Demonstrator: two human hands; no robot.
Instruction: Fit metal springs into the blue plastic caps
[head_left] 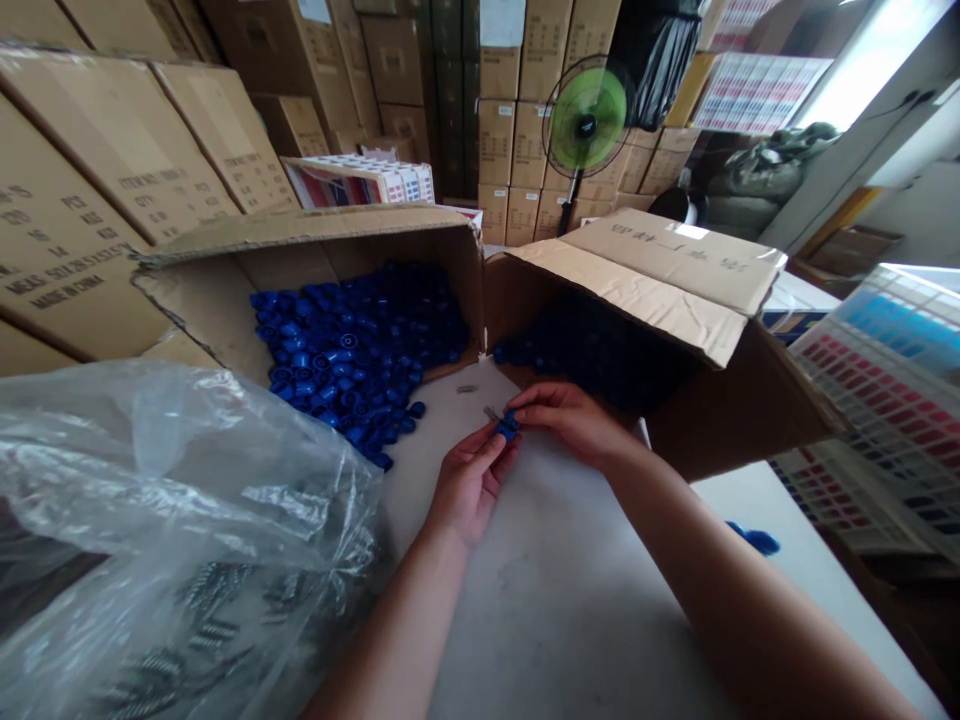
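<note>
My left hand (474,478) pinches a small blue plastic part (507,430) between thumb and fingers above the white table (517,580). From the right, my right hand (564,412) has its thumb and fingertips closed on the upper end of the blue part. Whether this end is a separate piece, I cannot tell. A thin metal spring (491,412) sticks out beside the fingertips, at the left of the blue part. More small springs (467,389) lie on the table just beyond my hands.
An open carton (315,240) on its side spills blue caps (330,370) at the left. A second carton (757,400) holds dark blue parts at the right. A clear plastic bag (165,450) contains springs. Blue pieces (757,540) lie near the right edge. Behind stands a green fan (589,115).
</note>
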